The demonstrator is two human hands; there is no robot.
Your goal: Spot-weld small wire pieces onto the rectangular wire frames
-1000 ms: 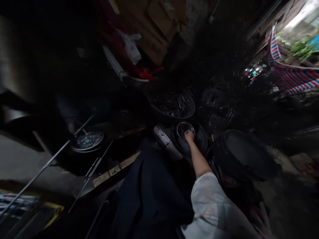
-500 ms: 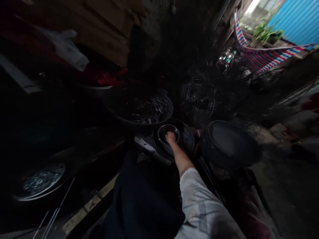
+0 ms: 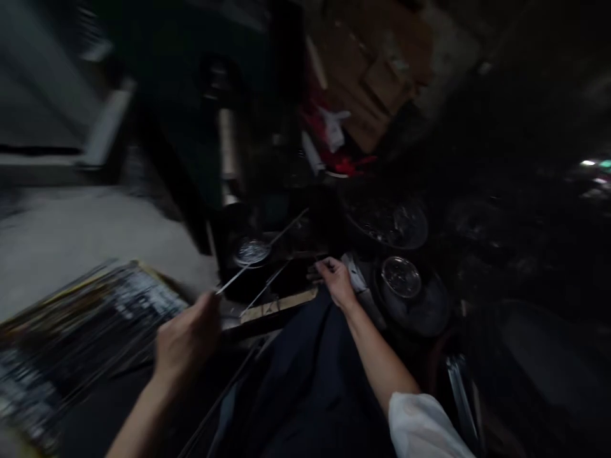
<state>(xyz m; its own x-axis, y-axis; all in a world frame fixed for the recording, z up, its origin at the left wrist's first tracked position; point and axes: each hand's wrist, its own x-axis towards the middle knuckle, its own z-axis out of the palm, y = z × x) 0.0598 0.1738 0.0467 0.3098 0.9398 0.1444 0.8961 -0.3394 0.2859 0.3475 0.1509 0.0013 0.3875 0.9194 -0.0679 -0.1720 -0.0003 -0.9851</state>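
Observation:
My left hand (image 3: 188, 334) is closed at the lower left, blurred by motion. A thin pale metal rod (image 3: 233, 278) runs from it up to the right. My right hand (image 3: 337, 282) is over my dark-clothed lap, its fingers bent together in a pinch. Whatever may be between those fingertips is too small and dim to make out. To the right of that hand, a round metal bowl (image 3: 401, 277) with small dark contents sits on a dark round support (image 3: 432, 312). Another thin rod (image 3: 265, 286) lies slanted between my hands.
A shallow dish of shiny small pieces (image 3: 252, 252) is ahead. A wide dark basin (image 3: 420, 236) holds thin metal pieces. Bundled rods or strips (image 3: 138, 305) lie at the left. Cardboard (image 3: 377, 70) and a white plastic bag (image 3: 334, 130) are farther back.
The view has swung left. My right hand has come out of the metal bowl and moved left over my lap. My left hand, with the rod, is now in sight.

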